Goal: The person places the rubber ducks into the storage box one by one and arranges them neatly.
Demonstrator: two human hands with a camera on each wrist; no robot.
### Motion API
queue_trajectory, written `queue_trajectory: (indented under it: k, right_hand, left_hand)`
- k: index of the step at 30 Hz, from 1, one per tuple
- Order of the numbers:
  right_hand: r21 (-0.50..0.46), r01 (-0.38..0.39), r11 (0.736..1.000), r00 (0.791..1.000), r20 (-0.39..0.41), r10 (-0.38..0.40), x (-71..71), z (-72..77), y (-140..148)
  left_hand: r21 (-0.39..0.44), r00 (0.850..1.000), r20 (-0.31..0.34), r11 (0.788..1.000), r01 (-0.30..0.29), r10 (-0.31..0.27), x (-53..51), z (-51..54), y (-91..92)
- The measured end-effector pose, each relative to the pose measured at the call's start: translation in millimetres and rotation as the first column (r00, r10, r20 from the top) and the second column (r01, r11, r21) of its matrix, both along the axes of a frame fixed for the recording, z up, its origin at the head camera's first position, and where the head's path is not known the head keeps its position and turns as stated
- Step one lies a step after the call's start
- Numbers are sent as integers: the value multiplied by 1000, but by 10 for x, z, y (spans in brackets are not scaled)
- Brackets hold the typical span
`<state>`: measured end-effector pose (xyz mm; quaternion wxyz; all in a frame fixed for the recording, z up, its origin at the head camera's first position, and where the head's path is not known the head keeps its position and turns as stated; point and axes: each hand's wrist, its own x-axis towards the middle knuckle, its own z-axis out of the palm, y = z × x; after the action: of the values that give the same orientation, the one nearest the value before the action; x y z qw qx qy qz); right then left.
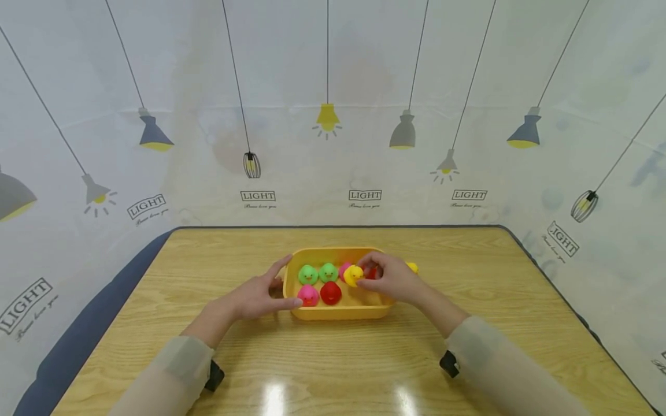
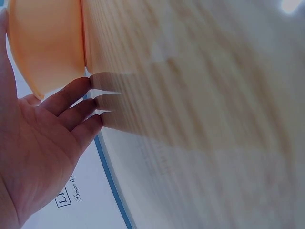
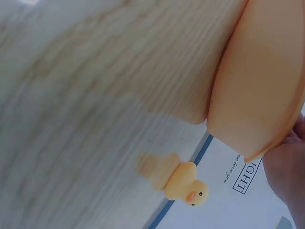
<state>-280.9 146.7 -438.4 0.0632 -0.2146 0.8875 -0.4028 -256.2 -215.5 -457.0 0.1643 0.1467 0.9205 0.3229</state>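
Observation:
A shallow orange-yellow plastic bin [image 1: 340, 314] sits on the table, holding several rubber ducks. My left hand [image 1: 255, 296] spans its left end, thumb over the front rim and index finger at the back corner. In the left wrist view, the other fingers [image 2: 80, 114] extend loosely beside the bin wall. My right hand [image 1: 391, 278] pinches a yellow rubber duck [image 1: 354, 275] over the bin. Inside are two green ducks [image 1: 308, 274], a pink duck [image 1: 308, 296] and a red duck [image 1: 330, 293]. Another pink duck [image 1: 344, 268] and a red one are partly hidden behind the right hand.
A second yellow duck [image 3: 182, 182] stands on the wooden table [image 1: 333, 358], right of the bin and mostly hidden by the right hand in the head view. A lamp-printed curtain [image 1: 312, 173] hangs behind the table's dark far edge.

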Motion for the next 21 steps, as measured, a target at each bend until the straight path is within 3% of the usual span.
queue_trajectory:
  k: [7, 14, 21]
  right_hand:
    - [122, 5, 992, 1000, -7, -4, 23, -1, -39]
    - [167, -21, 986, 1000, 8, 20, 35, 3, -50]
    - [259, -72, 963, 996, -41, 85, 18, -29, -32]
  left_hand:
    - [-2, 1000, -12, 1000, 6, -6, -17, 3, -14]
    - [2, 1000, -9, 1000, 10, -10, -6, 13, -10]
    - [1, 1000, 3, 1000, 2, -2, -5, -3, 6]
